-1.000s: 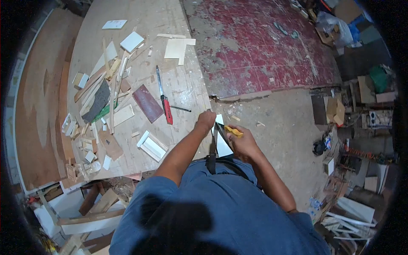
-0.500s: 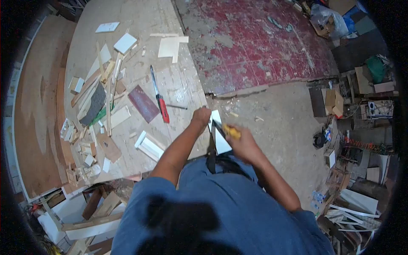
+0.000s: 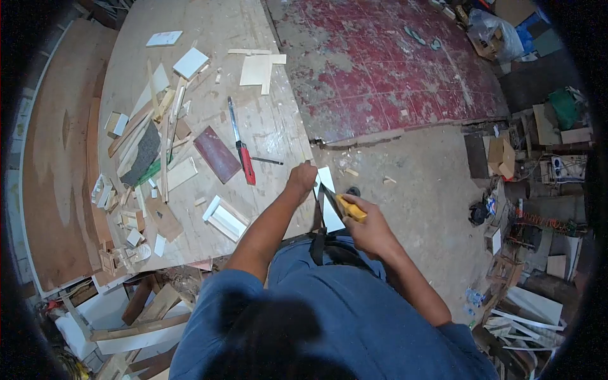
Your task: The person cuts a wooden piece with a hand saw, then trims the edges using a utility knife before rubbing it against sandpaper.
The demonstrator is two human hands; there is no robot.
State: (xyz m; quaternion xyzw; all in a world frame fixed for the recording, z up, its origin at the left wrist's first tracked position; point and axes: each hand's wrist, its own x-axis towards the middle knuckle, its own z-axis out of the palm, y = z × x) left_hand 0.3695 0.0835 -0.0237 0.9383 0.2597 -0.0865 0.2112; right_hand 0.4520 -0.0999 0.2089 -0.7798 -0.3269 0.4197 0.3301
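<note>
My right hand (image 3: 370, 229) is closed round the yellow handle of a handsaw (image 3: 350, 208). Its dark blade slants up and left across a narrow white board (image 3: 330, 212) that juts past the table's edge. At the board's upper left, my left hand (image 3: 303, 180) is closed on it by the table edge; the fingertips are partly hidden. Left of that hand, a red-handled tool with a long narrow blade (image 3: 246, 163) lies on the table beside a thin dark rod (image 3: 267, 161). Nearer my left forearm sits a small white-edged wooden piece (image 3: 225, 218).
The wooden table (image 3: 209, 88) carries a dark red panel (image 3: 217, 154), a pale cut-out board (image 3: 255, 69) and a heap of offcuts (image 3: 139, 152). Beyond its right edge are concrete floor (image 3: 424, 190) and worn red flooring (image 3: 380, 76). Boxes (image 3: 500, 157) and scrap line the right side.
My right hand has drawn the handsaw slightly down and right, back toward my body; the earlier motion blur is gone. My left hand stays at the board. The whole view has shifted slightly.
</note>
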